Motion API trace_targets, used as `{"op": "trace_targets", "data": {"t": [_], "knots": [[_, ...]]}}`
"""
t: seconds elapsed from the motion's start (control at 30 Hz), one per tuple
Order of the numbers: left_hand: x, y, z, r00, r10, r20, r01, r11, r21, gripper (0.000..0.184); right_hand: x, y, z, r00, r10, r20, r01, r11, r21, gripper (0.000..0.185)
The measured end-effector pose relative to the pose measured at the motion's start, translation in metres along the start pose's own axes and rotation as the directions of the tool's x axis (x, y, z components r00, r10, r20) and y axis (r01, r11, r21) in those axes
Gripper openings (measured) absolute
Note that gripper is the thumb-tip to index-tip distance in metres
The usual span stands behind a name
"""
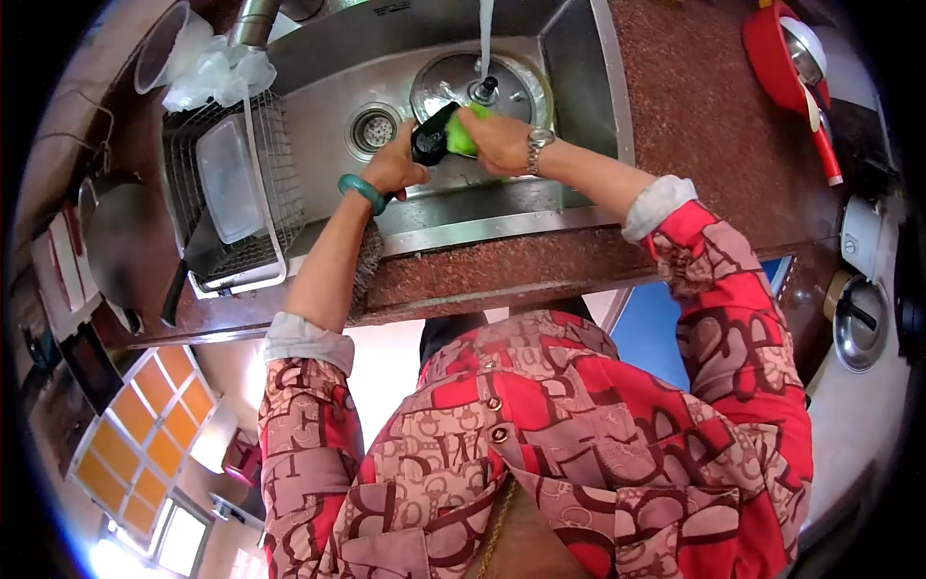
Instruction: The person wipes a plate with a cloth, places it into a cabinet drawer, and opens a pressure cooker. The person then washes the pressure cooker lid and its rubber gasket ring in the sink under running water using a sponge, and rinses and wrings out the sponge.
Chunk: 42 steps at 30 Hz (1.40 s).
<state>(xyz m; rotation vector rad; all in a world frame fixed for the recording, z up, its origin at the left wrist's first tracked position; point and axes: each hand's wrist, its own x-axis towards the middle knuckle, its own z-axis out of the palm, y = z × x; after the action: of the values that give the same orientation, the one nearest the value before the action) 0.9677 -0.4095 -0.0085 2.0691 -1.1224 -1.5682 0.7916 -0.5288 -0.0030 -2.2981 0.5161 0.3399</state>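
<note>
Over the sink (pixel 463 214), my left hand (pixel 391 169) is closed around a black elongated piece (pixel 431 135) with faint markings on its face; its exact kind is not clear. My right hand (pixel 503 143) grips a bright green scrubber (pixel 461 135), which touches the right side of that piece. Behind both hands, a round metal lid (pixel 436 85) with a black knob (pixel 485 91) lies in the basin. A stream of water (pixel 485 34) falls onto it. The hands partly hide the lid's near edge.
Left of the basin stands a wire dish rack (pixel 280 179) holding a clear plastic container (pixel 230 179), with a plastic bag (pixel 217 72) behind. The drain (pixel 373 129) is beside my left hand. Red cookware (pixel 772 48) sits on the right counter (pixel 694 125), near another metal lid (pixel 860 323).
</note>
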Motion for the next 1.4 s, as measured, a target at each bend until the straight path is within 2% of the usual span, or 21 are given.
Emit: {"op": "trace_targets", "data": {"t": [0.13,0.2,0.23,0.3,0.4,0.57,0.6,0.63,0.7,0.77,0.83,0.9,0.97,1.03,1.13,1.17,1.2,1.23,1.27,1.3,1.4], "knots": [[-0.004,0.019,-0.016,0.997,-0.077,0.011,0.076,0.993,0.091,0.069,-0.008,0.046,0.005,0.991,0.137,0.003,-0.135,0.983,-0.122,0.035],[-0.003,0.022,-0.017,0.992,-0.120,-0.032,0.124,0.974,0.188,0.049,-0.006,0.037,-0.025,0.829,0.519,0.209,-0.525,0.851,-0.031,0.040],[-0.004,0.021,-0.014,0.991,-0.126,-0.034,0.130,0.975,0.183,0.049,-0.006,0.044,-0.006,0.940,0.261,-0.219,-0.286,0.954,-0.091,0.033],[-0.006,0.022,-0.010,0.994,-0.099,-0.053,0.107,0.979,0.175,0.045,-0.001,0.026,0.000,0.930,0.119,-0.347,-0.088,0.991,0.103,0.026],[-0.008,0.020,-0.007,0.997,-0.047,-0.064,0.059,0.976,0.212,0.044,0.002,0.009,0.013,0.962,0.015,-0.271,-0.037,0.997,-0.074,0.029],[-0.014,0.012,-0.018,0.995,-0.089,-0.040,0.095,0.973,0.210,0.062,0.014,0.072,-0.013,0.885,0.448,-0.124,-0.462,0.878,-0.125,0.033],[-0.011,0.004,-0.017,0.990,-0.003,-0.144,0.064,0.908,0.414,0.060,0.016,0.075,-0.018,0.853,0.457,-0.254,-0.489,0.868,-0.082,0.030],[-0.008,-0.003,-0.015,0.969,0.099,-0.225,0.058,0.797,0.601,0.058,0.018,0.076,-0.020,0.854,0.456,-0.252,-0.489,0.868,-0.086,0.030],[-0.003,-0.006,-0.013,0.966,0.054,-0.254,0.120,0.776,0.619,0.052,0.026,0.077,-0.022,0.827,0.109,-0.551,-0.131,0.991,-0.001,0.027],[-0.007,-0.002,-0.011,0.946,0.117,-0.303,0.121,0.737,0.665,0.048,0.033,0.074,-0.017,0.878,0.115,-0.464,-0.111,0.993,0.036,0.030],[-0.012,0.000,-0.010,0.942,0.141,-0.305,0.107,0.735,0.669,0.042,0.034,0.065,-0.017,0.933,0.057,-0.355,-0.118,0.981,-0.153,0.033],[-0.016,-0.002,-0.010,0.940,0.170,-0.297,0.082,0.729,0.680,0.036,0.033,0.067,-0.021,0.957,0.096,-0.275,-0.155,0.968,-0.199,0.029],[-0.012,-0.007,-0.010,0.935,0.177,-0.307,0.065,0.767,0.638,0.037,0.036,0.079,-0.025,0.891,0.453,0.036,-0.403,0.825,-0.396,0.031],[-0.014,-0.005,-0.013,0.937,0.164,-0.310,0.064,0.790,0.610,0.042,0.027,0.081,-0.026,0.882,0.470,0.040,-0.435,0.844,-0.313,0.029],[-0.021,0.005,-0.025,0.977,0.048,-0.208,0.052,0.892,0.449,0.054,0.020,0.081,-0.030,0.854,0.517,-0.065,-0.521,0.846,-0.115,0.029],[-0.027,0.012,-0.028,0.977,0.050,-0.209,0.051,0.891,0.450,0.054,0.017,0.083,-0.034,0.804,0.588,-0.085,-0.580,0.808,0.105,0.028],[-0.036,0.022,-0.031,0.988,-0.087,-0.125,0.118,0.955,0.271,0.055,0.013,0.082,-0.038,0.750,0.656,-0.084,-0.603,0.731,0.320,0.027],[-0.042,0.028,-0.034,0.979,-0.203,-0.016,0.204,0.975,0.092,0.057,0.011,0.082,-0.042,0.695,0.716,-0.065,-0.588,0.618,0.522,0.026],[-0.043,0.019,-0.036,0.991,-0.122,0.057,0.130,0.980,-0.149,0.053,0.010,0.086,-0.035,0.713,0.688,-0.136,-0.479,0.620,0.622,0.025],[-0.046,0.019,-0.041,0.991,-0.120,0.054,0.127,0.981,-0.144,0.053,0.007,0.080,-0.038,0.714,0.686,-0.140,-0.474,0.620,0.625,0.025],[-0.054,0.020,-0.054,0.866,-0.215,0.451,0.464,0.682,-0.565,0.027,-0.007,0.046,-0.041,0.675,0.694,-0.251,-0.193,0.494,0.847,0.026]]}}
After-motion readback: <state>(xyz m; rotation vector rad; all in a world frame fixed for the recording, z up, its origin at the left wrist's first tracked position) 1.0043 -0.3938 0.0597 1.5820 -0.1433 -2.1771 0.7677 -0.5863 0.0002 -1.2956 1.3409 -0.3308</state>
